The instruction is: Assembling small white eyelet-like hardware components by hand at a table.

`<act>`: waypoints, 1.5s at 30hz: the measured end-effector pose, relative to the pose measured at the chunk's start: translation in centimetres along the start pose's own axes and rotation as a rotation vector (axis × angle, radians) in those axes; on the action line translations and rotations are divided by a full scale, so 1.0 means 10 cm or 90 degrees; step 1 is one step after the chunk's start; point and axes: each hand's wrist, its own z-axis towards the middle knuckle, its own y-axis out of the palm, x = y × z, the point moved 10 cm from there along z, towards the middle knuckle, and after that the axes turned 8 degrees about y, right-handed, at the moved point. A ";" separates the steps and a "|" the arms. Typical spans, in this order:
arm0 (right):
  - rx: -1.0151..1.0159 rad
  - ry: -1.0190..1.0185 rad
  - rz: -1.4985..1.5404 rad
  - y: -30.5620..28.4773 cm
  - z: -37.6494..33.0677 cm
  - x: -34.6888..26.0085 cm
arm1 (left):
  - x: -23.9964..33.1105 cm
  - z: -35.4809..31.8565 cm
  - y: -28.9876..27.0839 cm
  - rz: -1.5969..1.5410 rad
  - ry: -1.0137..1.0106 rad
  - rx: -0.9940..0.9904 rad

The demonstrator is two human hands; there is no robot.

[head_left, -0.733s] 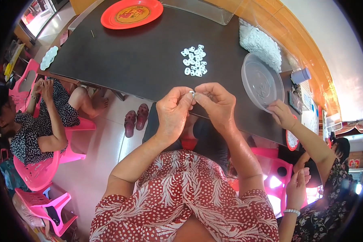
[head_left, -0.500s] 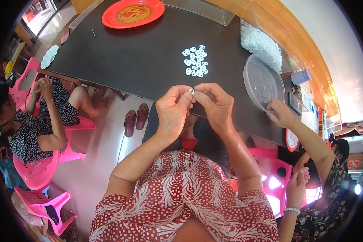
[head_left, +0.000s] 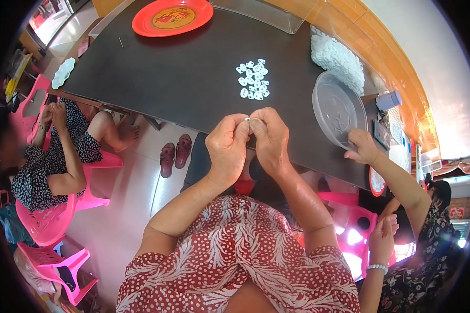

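Observation:
My left hand (head_left: 228, 145) and my right hand (head_left: 269, 140) meet just over the near edge of the dark table. Between their thumbs and forefingers they pinch a small white plastic piece (head_left: 247, 119). My fingers cover most of it, so its full shape is hidden. Beyond my fingertips lies a loose cluster of small white plastic pieces with holes (head_left: 254, 79), spread on the tabletop.
A red oval tray (head_left: 141, 26) stands at the far left. To the right, a co-worker's hand (head_left: 362, 146) touches a clear round lid (head_left: 329, 115) beside a bag of white pieces (head_left: 339, 57). Another person (head_left: 52, 156) sits at left near pink chairs (head_left: 47, 219).
My right hand has turned and moved slightly left, closer against my left hand. The round lid by the co-worker's hand has shifted a little left.

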 end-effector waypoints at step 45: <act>-0.141 0.184 0.282 -0.01 0.33 0.20 | 0.01 0.15 -0.03 -0.217 -0.146 -0.024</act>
